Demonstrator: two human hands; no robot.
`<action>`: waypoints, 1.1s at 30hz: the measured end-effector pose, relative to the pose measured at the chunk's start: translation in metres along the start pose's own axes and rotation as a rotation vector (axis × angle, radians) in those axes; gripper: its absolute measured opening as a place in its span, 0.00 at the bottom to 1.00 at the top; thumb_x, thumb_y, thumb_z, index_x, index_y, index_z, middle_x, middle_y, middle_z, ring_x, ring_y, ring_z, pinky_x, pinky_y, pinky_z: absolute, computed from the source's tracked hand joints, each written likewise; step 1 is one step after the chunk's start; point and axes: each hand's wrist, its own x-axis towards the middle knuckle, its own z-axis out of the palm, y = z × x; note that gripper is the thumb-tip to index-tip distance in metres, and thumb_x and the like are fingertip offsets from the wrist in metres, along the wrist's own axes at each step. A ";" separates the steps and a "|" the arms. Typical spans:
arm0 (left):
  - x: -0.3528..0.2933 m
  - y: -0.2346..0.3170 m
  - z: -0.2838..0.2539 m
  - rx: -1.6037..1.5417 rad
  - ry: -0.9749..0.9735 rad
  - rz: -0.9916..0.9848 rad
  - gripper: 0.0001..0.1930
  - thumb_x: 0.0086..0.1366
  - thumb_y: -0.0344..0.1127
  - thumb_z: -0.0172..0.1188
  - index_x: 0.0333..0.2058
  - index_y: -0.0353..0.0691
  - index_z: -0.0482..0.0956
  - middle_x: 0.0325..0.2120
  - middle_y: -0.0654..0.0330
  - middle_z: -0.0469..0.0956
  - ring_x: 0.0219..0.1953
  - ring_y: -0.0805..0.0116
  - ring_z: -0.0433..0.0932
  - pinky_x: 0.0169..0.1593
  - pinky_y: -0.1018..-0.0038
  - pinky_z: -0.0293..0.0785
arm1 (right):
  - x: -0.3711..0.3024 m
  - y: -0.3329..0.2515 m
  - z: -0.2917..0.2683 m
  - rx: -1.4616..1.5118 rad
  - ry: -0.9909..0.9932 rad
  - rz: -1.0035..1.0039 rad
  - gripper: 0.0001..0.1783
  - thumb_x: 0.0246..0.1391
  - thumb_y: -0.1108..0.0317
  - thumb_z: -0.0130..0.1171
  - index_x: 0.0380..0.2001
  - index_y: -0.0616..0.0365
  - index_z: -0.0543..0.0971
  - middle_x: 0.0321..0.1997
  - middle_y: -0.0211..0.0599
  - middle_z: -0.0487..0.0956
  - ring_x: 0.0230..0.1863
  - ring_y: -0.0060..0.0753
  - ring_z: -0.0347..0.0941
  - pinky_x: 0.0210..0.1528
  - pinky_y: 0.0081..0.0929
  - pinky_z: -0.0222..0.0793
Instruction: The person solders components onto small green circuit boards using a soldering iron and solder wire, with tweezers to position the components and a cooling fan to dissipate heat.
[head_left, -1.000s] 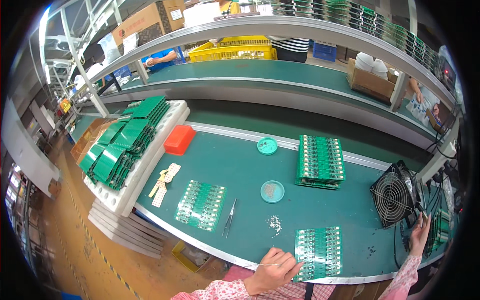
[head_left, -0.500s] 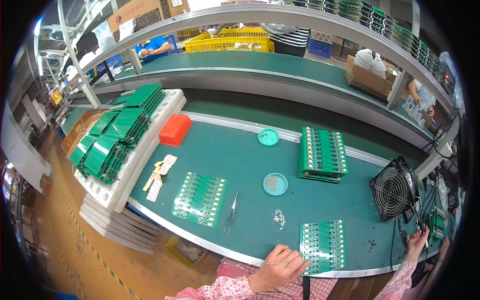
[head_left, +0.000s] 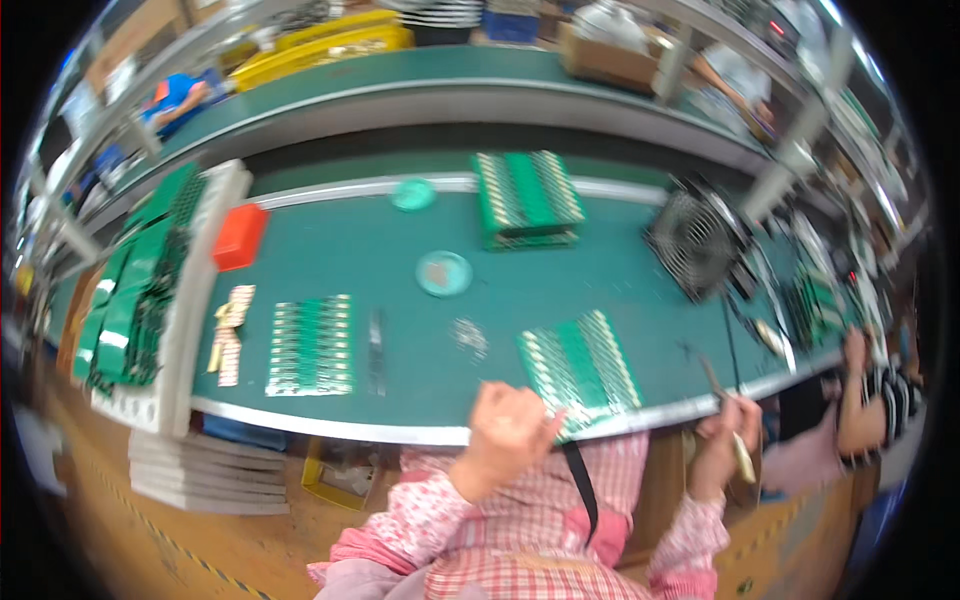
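My left hand (head_left: pixel 508 432) is closed at the near left corner of a green circuit board panel (head_left: pixel 582 368) by the table's front edge. Half a second ago a thin solder wire showed in it; blur hides the wire now. My right hand (head_left: pixel 722 438) grips a soldering iron (head_left: pixel 744 458) with a pale yellow handle, its thin shaft slanting up and left over the table edge, apart from the panel. Small pale components (head_left: pixel 470 338) lie loose left of the panel. Farther left are tweezers (head_left: pixel 376 352) and a second circuit board panel (head_left: pixel 311 346).
A panel stack (head_left: pixel 530 200), a teal dish of small parts (head_left: pixel 444 273) and a teal lid (head_left: pixel 413 195) stand behind. A black fan (head_left: pixel 694 240) with cables is at right. A red bin (head_left: pixel 240 237) and piled boards (head_left: pixel 140 290) are left. Another person's arm (head_left: pixel 858 400) reaches in at far right.
My right hand has come from beside the fan's cables to the front edge, bringing the soldering iron. The whole view has shifted and blurred. My left hand stays closed near the panel.
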 end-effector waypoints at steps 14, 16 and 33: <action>0.007 0.015 -0.024 0.012 -0.264 0.129 0.10 0.54 0.27 0.67 0.23 0.42 0.72 0.25 0.64 0.77 0.29 0.66 0.76 0.42 0.64 0.66 | -0.036 -0.015 0.063 -0.331 -0.707 -0.783 0.15 0.40 0.70 0.75 0.35 0.43 0.85 0.29 0.32 0.70 0.28 0.36 0.69 0.29 0.31 0.67; 0.005 0.008 -0.028 0.013 -0.229 0.063 0.09 0.54 0.25 0.66 0.23 0.41 0.72 0.25 0.63 0.77 0.28 0.64 0.75 0.42 0.63 0.67 | -0.030 -0.005 0.068 -0.312 -0.631 -0.687 0.14 0.40 0.72 0.74 0.34 0.48 0.84 0.30 0.35 0.70 0.30 0.40 0.70 0.31 0.34 0.67; -0.054 0.071 0.043 -0.383 -0.804 0.010 0.11 0.62 0.43 0.60 0.32 0.41 0.80 0.30 0.54 0.80 0.40 0.52 0.78 0.47 0.59 0.72 | -0.013 -0.003 0.081 -0.211 -0.554 -0.389 0.06 0.54 0.76 0.62 0.37 0.57 0.82 0.29 0.40 0.72 0.30 0.39 0.71 0.33 0.32 0.67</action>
